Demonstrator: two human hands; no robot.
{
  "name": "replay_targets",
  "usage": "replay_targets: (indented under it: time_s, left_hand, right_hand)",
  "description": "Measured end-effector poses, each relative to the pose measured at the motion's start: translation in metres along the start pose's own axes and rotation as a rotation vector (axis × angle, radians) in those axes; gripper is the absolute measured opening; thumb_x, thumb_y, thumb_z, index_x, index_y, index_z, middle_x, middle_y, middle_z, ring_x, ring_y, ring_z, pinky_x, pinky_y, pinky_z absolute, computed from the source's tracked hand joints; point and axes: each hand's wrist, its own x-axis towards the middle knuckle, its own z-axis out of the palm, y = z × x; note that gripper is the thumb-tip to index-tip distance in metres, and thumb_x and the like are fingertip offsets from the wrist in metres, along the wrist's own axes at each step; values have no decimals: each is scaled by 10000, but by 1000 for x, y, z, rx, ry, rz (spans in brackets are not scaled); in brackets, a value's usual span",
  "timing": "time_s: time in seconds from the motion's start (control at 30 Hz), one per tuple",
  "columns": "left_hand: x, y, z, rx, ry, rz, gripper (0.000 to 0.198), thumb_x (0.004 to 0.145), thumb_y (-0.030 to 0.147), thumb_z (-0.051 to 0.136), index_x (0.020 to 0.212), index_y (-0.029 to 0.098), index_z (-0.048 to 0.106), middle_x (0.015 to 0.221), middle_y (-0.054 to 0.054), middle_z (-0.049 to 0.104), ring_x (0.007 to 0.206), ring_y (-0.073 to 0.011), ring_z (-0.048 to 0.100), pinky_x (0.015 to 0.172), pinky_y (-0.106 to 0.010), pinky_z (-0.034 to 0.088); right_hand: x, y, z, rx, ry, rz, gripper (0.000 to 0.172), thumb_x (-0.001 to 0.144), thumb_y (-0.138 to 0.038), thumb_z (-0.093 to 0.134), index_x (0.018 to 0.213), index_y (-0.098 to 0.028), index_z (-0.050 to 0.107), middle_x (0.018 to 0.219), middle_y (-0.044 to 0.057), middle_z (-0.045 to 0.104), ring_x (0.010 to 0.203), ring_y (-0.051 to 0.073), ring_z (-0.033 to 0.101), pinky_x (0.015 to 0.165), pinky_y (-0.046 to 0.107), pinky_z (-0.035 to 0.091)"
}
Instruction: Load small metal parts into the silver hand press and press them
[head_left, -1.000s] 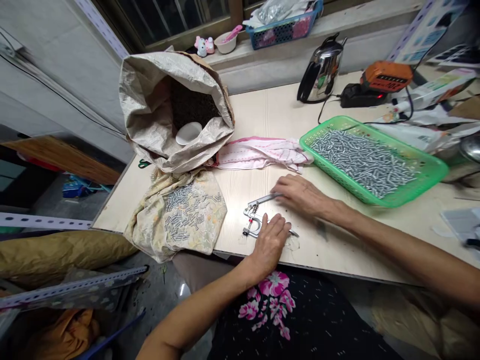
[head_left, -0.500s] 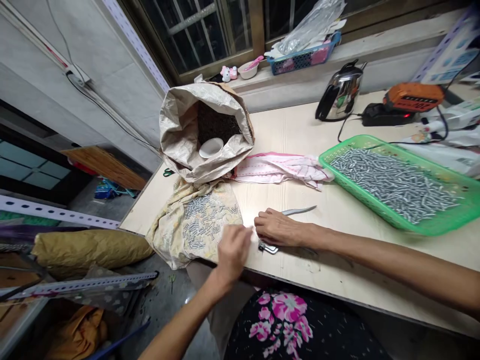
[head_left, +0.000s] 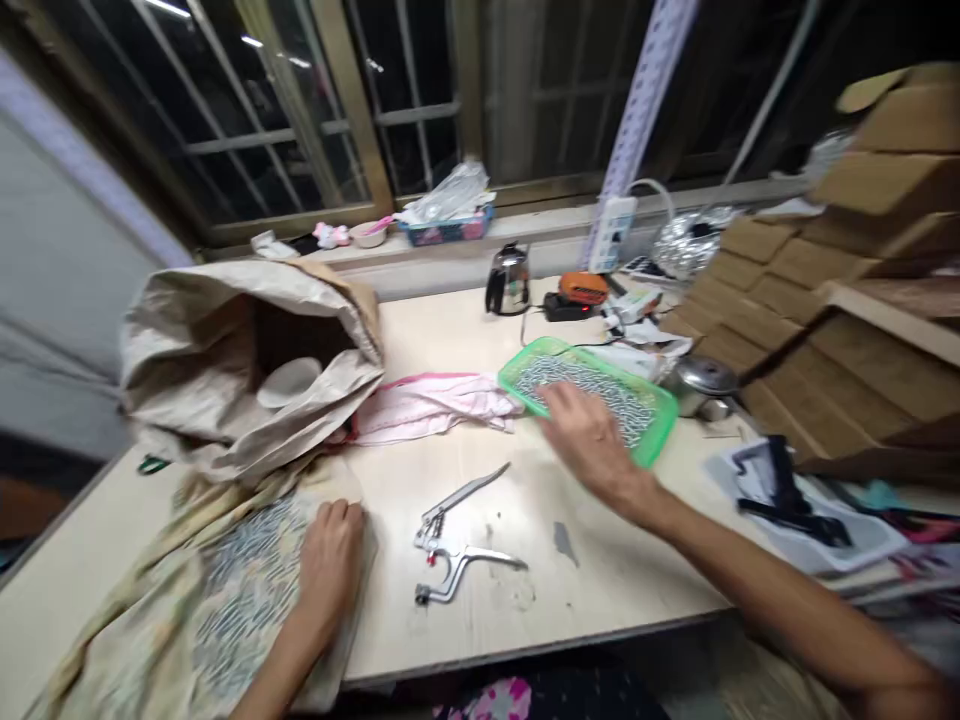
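My left hand rests at the right edge of a yellowish patterned cloth, its fingers curled. Whatever they may hold is hidden. Spread on that cloth are many small silver metal pins. My right hand reaches over the near left rim of a green plastic basket, fingers stretched out and slightly blurred. Similar silver pins fill the basket. Between my hands, metal pliers with a spring and a red part lie untouched on the table, handles apart.
Behind the cloth stands a large open sack with a white bowl inside. A pink-white towel lies beside it. Further back are a kettle and an orange battery. Cardboard and a white tray occupy the right.
My right hand has left the pliers and moved right to the green basket. My left hand has come down onto the cloth's edge. The view has turned to the right.
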Motion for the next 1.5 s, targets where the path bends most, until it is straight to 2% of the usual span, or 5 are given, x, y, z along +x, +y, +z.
replay_targets:
  time_s: [0.23, 0.37, 0.5, 0.8, 1.5]
  left_hand:
    - [6, -6, -12, 17, -141, 204, 347, 847, -7, 362, 979, 150, 642, 987, -104, 624, 975, -259, 524, 834, -338, 429]
    - [8, -17, -7, -150, -63, 242, 241, 847, 104, 412, 846, 171, 644, 899, -103, 646, 914, -268, 569, 815, -360, 458]
    - [1, -9, -10, -548, 12, -35, 246, 803, 387, 523, 832, 185, 660, 843, -80, 700, 800, -247, 642, 747, -341, 504]
    - [-41, 60, -34, -1326, -292, -435, 414, 632, 457, 718, 851, 105, 717, 602, -13, 635, 513, -119, 536, 507, -228, 425]
    - [-35, 63, -20, -1129, -499, -407, 270, 649, 392, 686, 673, 124, 681, 575, -10, 629, 497, -102, 511, 511, -218, 407]
  right_hand:
    - [-71, -77, 25, 412, -347, -422, 339, 857, -462, 662, 1004, -171, 570, 1091, 77, 582, 1009, 226, 497, 853, 351, 409]
    - [-85, -86, 43, 347, -369, -434, 164, 919, -321, 595, 956, -171, 541, 1013, 59, 571, 962, 217, 472, 842, 363, 397]
    - [-78, -81, 62, 359, -456, -444, 66, 949, -227, 520, 924, -172, 546, 945, 38, 595, 863, 189, 494, 760, 326, 396]
    - [-80, -78, 55, 490, -531, -449, 130, 913, -92, 420, 891, -166, 526, 879, 45, 579, 676, 145, 442, 606, 292, 293]
    - [-89, -81, 61, 472, -454, -472, 244, 930, -49, 321, 880, -166, 529, 819, 34, 550, 609, 126, 406, 528, 303, 198]
